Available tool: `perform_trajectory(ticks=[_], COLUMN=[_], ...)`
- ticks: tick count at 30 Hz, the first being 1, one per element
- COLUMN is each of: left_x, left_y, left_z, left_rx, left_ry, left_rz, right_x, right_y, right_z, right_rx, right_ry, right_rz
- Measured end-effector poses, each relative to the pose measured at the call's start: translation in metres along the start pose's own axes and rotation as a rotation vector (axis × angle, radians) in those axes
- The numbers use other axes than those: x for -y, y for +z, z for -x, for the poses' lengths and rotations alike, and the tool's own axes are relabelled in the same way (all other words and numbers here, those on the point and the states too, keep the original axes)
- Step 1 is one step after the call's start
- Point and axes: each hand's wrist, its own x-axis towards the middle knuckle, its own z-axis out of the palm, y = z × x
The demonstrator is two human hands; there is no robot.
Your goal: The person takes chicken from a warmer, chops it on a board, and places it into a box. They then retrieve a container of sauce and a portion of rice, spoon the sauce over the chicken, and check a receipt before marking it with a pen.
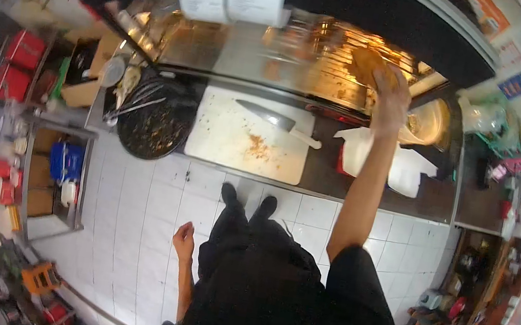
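Through the head camera I see the right hand gripping a golden-brown, fried-looking piece by its near end, at a lit rack. I judge it light, crusty, softer inside, perhaps greasy and crumbly; a broad, gentle hold around its middle should suit. The left hand hangs low, fingers curled; I cannot tell whether it is closed.

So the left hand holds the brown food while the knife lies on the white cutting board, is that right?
Not quite: the head view shows the right hand holding the brown food. The knife does lie on the white cutting board.
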Motion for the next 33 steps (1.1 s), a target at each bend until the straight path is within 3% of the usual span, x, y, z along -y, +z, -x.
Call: perform_trajectory(ticks=[2,4,5,6,7,8,9,10,12,14,16,17,18,20,24,27,28,29,30,32,33], left_x=[-0.009,-0.024,-0.030,-0.036,-0.041,-0.047,-0.052,-0.061,-0.063,-0.047,-0.044,-0.044,-0.045,-0.059,-0.083,-0.094,-0.097,-0.108,-0.125,-0.162,-0.175], left_y=[-0.006,-0.004,0.000,0.004,0.007,0.009,0.012,0.012,0.003,-0.007,-0.016,-0.018,-0.017,-0.006,0.031,0.078,0.093,0.105,0.116,0.143,0.161], left_z=[-0.006,-0.006,-0.009,-0.014,-0.017,-0.022,-0.027,-0.028,-0.031,-0.034,-0.034,-0.037,-0.042,-0.055,-0.084,-0.103,-0.109,-0.119,-0.130,-0.158,-0.175], left_rx=[-0.034,0.037,0.008,0.037,0.076,0.074,0.098,0.122,0.123,0.083,0.074,0.082,0.090,0.105,0.218,0.332,0.348,0.299,0.250,0.179,0.181], left_ry=[-0.054,-0.053,-0.072,-0.081,-0.089,-0.100,-0.081,-0.066,-0.079,-0.093,-0.102,-0.122,-0.137,-0.172,-0.082,0.012,0.047,0.227,0.407,0.560,0.655], left_rz=[0.008,-0.030,-0.026,-0.041,-0.060,-0.059,-0.055,-0.051,-0.051,0.012,-0.043,-0.071,-0.097,-0.089,0.017,0.076,0.075,-0.013,-0.102,-0.132,-0.138], right_x=[0.043,0.066,0.111,0.149,0.178,0.211,0.236,0.241,0.246,0.213,0.191,0.174,0.167,0.158,0.155,0.174,0.182,0.199,0.201,0.254,0.262], right_y=[-0.005,0.068,0.051,0.056,0.088,0.146,0.159,0.171,0.192,0.163,0.148,0.167,0.172,0.214,0.196,0.152,0.139,0.114,0.110,0.067,0.069], right_z=[0.034,0.117,0.128,0.139,0.173,0.237,0.253,0.264,0.282,0.250,0.191,0.207,0.192,0.209,0.205,0.207,0.212,0.212,0.257,0.225,0.246], right_rx=[0.321,0.414,0.613,0.835,0.961,0.899,0.876,0.894,1.095,0.563,0.918,0.771,0.970,1.163,1.013,1.107,1.288,1.328,1.071,1.296,1.240], right_ry=[0.911,0.215,0.847,0.942,0.929,0.935,0.907,0.910,0.509,0.315,0.384,0.135,0.154,-0.010,-0.099,0.070,0.143,0.195,0.001,0.125,0.068], right_rz=[-1.248,-0.996,-1.495,-1.320,-1.386,-1.560,-1.611,-1.605,-0.913,-0.623,-0.171,-0.100,-0.151,0.117,-0.092,-0.294,-0.293,-0.323,-0.399,-0.334,-0.354])
